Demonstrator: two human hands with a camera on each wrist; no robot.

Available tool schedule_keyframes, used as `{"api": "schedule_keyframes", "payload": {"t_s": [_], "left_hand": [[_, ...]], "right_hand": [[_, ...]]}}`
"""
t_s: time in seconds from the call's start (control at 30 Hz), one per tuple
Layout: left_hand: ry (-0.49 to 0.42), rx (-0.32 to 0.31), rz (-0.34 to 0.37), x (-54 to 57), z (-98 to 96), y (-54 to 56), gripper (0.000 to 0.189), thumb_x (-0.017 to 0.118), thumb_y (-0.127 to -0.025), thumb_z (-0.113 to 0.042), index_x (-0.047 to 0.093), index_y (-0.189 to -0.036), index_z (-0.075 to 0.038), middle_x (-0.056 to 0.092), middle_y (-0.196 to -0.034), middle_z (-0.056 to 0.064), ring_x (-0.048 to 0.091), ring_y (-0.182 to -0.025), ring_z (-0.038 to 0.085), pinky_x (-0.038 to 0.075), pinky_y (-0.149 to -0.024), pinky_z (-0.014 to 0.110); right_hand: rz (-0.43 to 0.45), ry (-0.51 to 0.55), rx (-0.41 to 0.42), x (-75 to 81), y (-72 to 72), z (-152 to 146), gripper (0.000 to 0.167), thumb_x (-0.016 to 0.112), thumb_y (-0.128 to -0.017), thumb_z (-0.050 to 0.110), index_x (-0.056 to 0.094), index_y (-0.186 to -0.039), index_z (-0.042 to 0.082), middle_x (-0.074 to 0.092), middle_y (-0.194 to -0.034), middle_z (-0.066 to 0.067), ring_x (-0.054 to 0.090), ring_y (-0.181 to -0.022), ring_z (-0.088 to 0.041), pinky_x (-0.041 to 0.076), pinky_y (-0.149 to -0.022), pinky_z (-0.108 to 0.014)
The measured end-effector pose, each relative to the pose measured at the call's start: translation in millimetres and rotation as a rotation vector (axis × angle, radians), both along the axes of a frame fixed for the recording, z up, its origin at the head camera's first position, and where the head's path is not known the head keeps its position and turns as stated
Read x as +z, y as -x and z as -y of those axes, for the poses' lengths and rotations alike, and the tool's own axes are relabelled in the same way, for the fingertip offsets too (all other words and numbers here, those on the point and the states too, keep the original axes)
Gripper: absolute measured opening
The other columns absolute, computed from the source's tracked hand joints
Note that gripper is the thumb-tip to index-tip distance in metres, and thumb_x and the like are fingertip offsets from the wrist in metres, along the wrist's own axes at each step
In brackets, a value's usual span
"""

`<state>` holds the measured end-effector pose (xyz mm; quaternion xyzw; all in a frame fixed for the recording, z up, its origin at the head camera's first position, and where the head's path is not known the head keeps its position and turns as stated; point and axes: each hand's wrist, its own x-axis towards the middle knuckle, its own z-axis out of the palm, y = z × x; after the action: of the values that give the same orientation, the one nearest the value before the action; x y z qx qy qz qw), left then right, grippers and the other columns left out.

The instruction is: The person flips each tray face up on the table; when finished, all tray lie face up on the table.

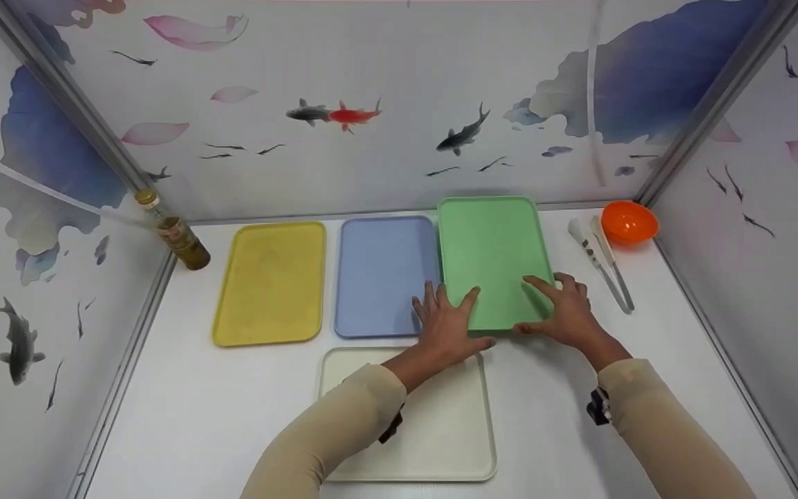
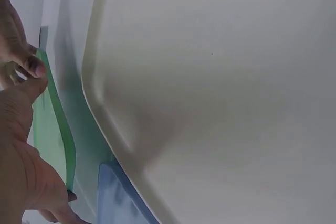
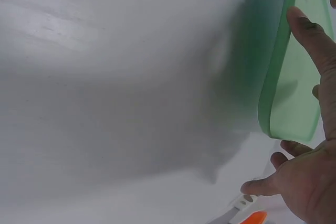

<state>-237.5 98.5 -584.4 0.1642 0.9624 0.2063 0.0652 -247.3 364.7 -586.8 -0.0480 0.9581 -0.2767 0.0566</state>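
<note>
Both hands are at the near end of a green tray, which stands in the back row. My left hand lies at its near-left corner with fingers spread, one over the tray, others over the right side of a blue tray. At the near-right corner, my right hand has its thumb at the near edge and a finger above the surface. In the right wrist view that thumb touches the rim of the green tray, and the other fingers spread past its side.
A cream tray lies in front, under the left forearm. To the left are a yellow tray and a bottle of dark liquid. At the right are an orange bowl and two light-handled utensils. Printed walls enclose the table.
</note>
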Motion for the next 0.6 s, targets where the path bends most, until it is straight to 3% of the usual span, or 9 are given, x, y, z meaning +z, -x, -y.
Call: {"api": "schedule_keyframes", "payload": {"t_s": [0.13,0.6], "left_hand": [[-0.005,-0.033,0.058,-2.2,1.2,1.1,0.106,0.081,-0.089,-0.072,0.031,-0.175,-0.035,0.030,-0.175,0.034,0.008,-0.170,0.055,0.016,-0.131,0.079],[0.011,-0.102,0.125,-12.4,7.1,14.8,0.116,0.077,-0.088,-0.078,0.020,-0.178,-0.034,0.031,-0.177,0.029,0.000,-0.173,0.048,0.010,-0.132,0.078]], "right_hand": [[0.012,-0.012,-0.007,-6.8,-0.5,-3.1,0.104,0.099,-0.080,0.051,0.050,-0.166,0.019,0.023,-0.167,-0.044,0.025,-0.150,-0.067,0.029,-0.115,-0.085],[0.023,-0.050,-0.006,-20.4,3.3,-6.9,0.111,0.098,-0.079,0.056,0.045,-0.168,0.015,0.027,-0.167,-0.043,0.026,-0.150,-0.068,0.030,-0.111,-0.090]]}}
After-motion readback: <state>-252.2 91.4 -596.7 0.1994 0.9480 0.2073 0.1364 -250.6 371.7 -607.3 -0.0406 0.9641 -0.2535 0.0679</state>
